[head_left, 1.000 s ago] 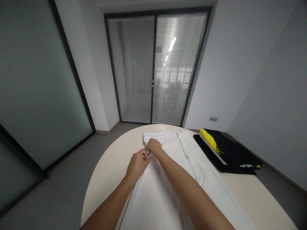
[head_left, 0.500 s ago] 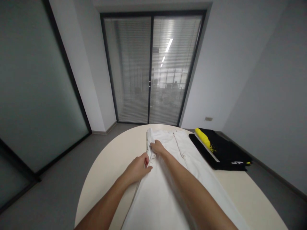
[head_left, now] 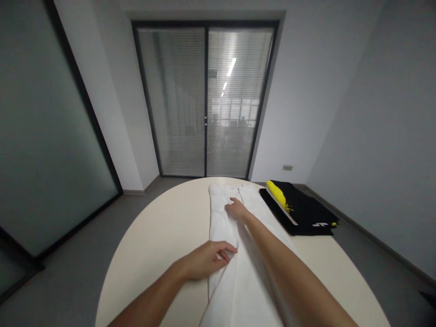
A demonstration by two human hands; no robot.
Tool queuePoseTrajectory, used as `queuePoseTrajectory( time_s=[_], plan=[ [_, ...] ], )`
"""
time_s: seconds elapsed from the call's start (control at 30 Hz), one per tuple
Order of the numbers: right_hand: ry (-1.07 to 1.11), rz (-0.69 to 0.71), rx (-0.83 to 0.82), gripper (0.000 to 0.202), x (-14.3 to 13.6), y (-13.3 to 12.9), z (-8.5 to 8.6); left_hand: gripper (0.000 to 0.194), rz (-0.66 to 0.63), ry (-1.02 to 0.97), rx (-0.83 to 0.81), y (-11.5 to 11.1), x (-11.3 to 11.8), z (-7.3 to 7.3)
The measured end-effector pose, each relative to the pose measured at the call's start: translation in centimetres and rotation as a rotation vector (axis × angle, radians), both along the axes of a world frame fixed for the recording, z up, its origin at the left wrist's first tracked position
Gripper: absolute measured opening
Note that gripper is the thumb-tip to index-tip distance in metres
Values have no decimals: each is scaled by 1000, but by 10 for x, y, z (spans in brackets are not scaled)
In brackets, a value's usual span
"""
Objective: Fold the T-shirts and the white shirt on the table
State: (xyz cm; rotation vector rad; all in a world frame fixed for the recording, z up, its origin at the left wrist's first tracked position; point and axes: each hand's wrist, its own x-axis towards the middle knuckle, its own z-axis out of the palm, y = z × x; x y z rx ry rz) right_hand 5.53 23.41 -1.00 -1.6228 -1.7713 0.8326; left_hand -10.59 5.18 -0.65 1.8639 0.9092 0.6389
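White trousers (head_left: 254,272), or a similar long cloth garment, lie lengthwise on the round table, with a strip along their left side folded over to the right. My left hand (head_left: 206,259) is at the near part of that fold, thumb and fingertips closed on the cloth edge, which slants up beneath them. Farther along, my right hand (head_left: 237,210) rests on the cloth beside the middle seam. Its visible fingers are slightly apart, and its underside is hidden. My right forearm crosses over the garment's right half.
To the right, folded black clothing (head_left: 303,209) is stacked, with a yellow rolled piece (head_left: 276,193) and a pale strip on it. The cream table (head_left: 153,245) has a rounded edge. Beyond stand glass doors with blinds (head_left: 235,136); a frosted panel (head_left: 61,127) is on the left.
Both hands have moved right, bringing the garment's left edge over onto itself. The left hand is also nearer to me. The bunched cloth at the far left corner now lies flatter.
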Motion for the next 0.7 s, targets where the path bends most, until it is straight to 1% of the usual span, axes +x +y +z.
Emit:
queuePoseTrajectory(
  time_s=[0.07, 0.13, 0.2, 0.27, 0.33, 0.43, 0.53, 0.6, 0.7],
  plan=[
    [-8, 27, -24, 71, 12, -4, -3, 46, -53, 118, 180, -2, 2, 2],
    [-8, 64, -10, 75, 21, -8, -5, 54, -111, 182, 338, -4, 3, 4],
    [-17, 95, 37, 65, 28, -10, -7, 67, -138, 250, 434, -6, 6, 4],
    [-26, 113, 93, 49, 32, -11, -9, 72, -142, 323, 471, -9, 10, 5],
    [-41, 118, 133, 41, 34, -12, -12, 63, -160, 360, 510, -12, 16, 7],
    [-80, 126, 154, 44, 37, -15, -16, 45, -224, 347, 574, -17, 27, 8],
    [-117, 143, 176, 48, 43, -19, -12, 31, -266, 327, 598, -20, 35, 7],
    [-130, 145, 200, 47, 52, -23, -6, 26, -263, 311, 601, -23, 39, 9],
    [-217, 139, 272, 39, 73, -32, 3, 32, -297, 273, 574, -29, 42, 13]
  ],
)
